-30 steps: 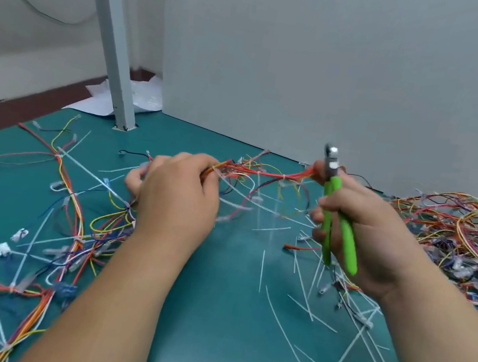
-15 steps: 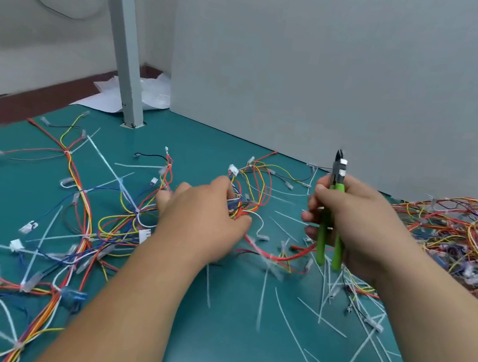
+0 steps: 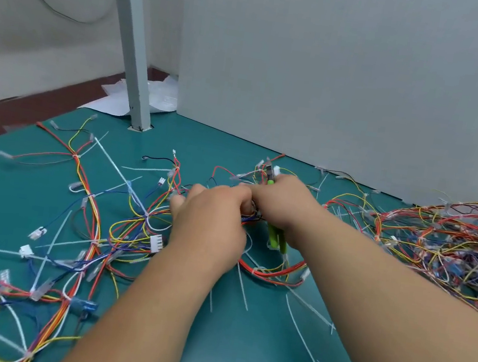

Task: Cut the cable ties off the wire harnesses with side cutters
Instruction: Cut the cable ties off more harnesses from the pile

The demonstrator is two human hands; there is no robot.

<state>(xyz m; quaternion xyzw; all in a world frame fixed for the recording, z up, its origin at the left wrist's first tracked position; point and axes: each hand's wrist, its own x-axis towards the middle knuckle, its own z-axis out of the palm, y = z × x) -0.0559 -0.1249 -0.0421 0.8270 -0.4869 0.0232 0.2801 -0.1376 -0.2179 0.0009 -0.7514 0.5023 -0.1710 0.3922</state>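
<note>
Both hands have met mid-frame, left hand clenched around a harness, right hand grasping green cutters over the teal surface.

A harness lies mid-table under both hands. The left hand grips its wires. The right hand touches the left hand from the right and holds the cutters, tip pointing away. Loose harnesses spread to the left and a pile sits at the far right. Cut ties lie in front. A post and a panel stand behind.
</note>
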